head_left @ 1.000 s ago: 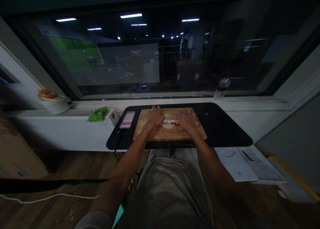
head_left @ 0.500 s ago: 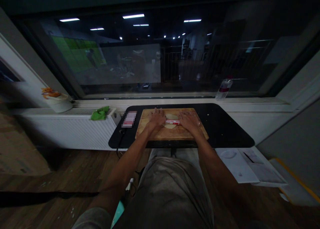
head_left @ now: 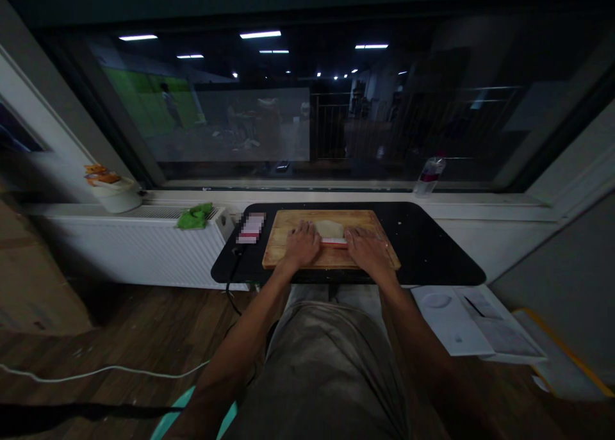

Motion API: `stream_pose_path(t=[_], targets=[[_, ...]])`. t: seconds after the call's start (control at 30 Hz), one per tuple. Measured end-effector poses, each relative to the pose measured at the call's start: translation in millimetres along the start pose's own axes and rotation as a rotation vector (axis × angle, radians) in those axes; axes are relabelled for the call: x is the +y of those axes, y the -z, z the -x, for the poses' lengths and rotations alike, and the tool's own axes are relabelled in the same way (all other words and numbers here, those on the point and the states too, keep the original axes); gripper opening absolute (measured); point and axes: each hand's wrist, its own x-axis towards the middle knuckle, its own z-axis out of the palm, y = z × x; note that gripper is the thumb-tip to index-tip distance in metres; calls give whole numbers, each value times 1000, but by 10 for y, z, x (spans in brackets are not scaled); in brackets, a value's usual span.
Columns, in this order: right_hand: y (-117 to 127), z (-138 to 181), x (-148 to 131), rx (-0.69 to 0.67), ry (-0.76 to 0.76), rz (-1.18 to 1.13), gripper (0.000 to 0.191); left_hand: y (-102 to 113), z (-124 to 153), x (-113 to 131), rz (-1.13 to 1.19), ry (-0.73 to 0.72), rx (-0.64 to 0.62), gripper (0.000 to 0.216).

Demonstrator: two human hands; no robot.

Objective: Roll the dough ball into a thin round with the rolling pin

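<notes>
On a wooden cutting board [head_left: 281, 219] lies a flattened piece of pale dough [head_left: 328, 228]. Across its near edge runs a rolling pin [head_left: 333, 242] with a red-and-white band round its middle; both ends are hidden under my hands. My left hand [head_left: 303, 243] bears down over the left end, its fingers bent forward across it. Over the right end, my right hand [head_left: 367, 248] does the same, with its fingers close to the dough's right side. The two hands are level, with the banded middle showing between them.
The board rests on a black table [head_left: 432, 254]. A phone-like blurred item [head_left: 250, 228] lies left of the board. Behind are a green cloth [head_left: 195, 216] on the radiator [head_left: 158, 248], a white tub [head_left: 120, 195], and a bottle [head_left: 429, 176] on the sill. A white box [head_left: 509, 328] sits at right.
Both hands have drawn the rolling pin back toward me, from the middle of the dough to its near edge. More of the dough shows beyond the pin. The view has shifted slightly.
</notes>
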Motion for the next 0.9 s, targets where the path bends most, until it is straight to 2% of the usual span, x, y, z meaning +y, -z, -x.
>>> stream_pose_path(t=[0.13,0.3,0.53,0.67,0.9], targets=[[-48,103,-5,81,34,18,58,-81,83,-29,19,-19,41,56],[-99,180,20,106,53,41,61,-171,156,-27,56,-28,121,54],[-224,319,112,142,121,34,64,-241,270,-48,100,-76,166,52],[-235,249,134,115,124,17,64,-253,230,-69,114,-80,166,50],[-217,-74,194,66,112,7,66,-172,149,-54,115,-54,130,49]])
